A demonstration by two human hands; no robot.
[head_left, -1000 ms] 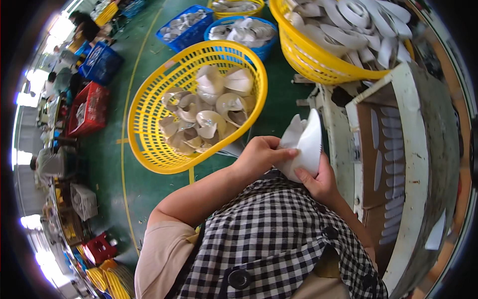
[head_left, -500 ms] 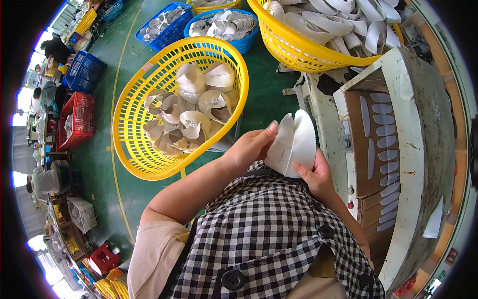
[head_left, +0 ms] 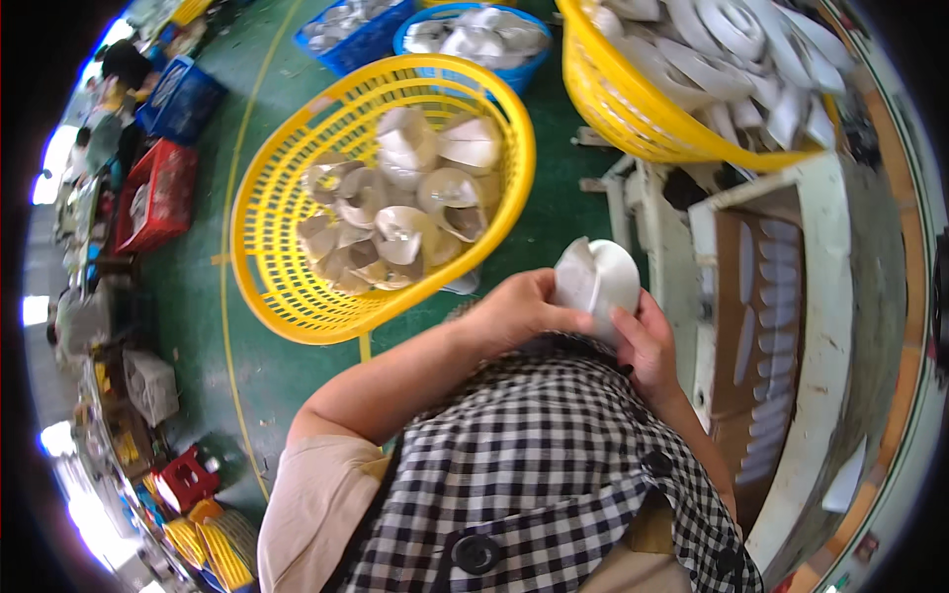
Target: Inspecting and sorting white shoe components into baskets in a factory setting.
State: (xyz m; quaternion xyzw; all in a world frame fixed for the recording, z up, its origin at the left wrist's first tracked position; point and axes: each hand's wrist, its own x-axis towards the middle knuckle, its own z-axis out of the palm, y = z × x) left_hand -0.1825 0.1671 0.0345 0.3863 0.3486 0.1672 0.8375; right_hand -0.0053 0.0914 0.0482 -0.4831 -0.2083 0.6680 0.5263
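Note:
In front of my checked apron I hold a white shoe upper (head_left: pixel 615 280), a stiff curved piece with a seam and a split between two rounded lobes. My left hand (head_left: pixel 526 308) grips its left side, the thumb across the lower part. My right hand (head_left: pixel 647 344) is closed on its lower right edge, thumb on the front face. Just left of my hands stands a large yellow oval basket (head_left: pixel 254 203). Stacks of similar curled white uppers (head_left: pixel 400 232) lie inside it. Some fingers behind the piece are hidden.
A worn white cabinet (head_left: pixel 835 326) stands at my right, with white oval pieces (head_left: pixel 776 296) on cardboard in its opening. Another yellow basket (head_left: pixel 633 104), full of white uppers, is beyond it. Blue baskets (head_left: pixel 529 74) stand farther back; a red crate (head_left: pixel 158 198) and people are at left.
The shoe upper has tilted and curled, so less of its front face shows. My left thumb has come down from the top edge across its lower part. The whole view has shifted slightly.

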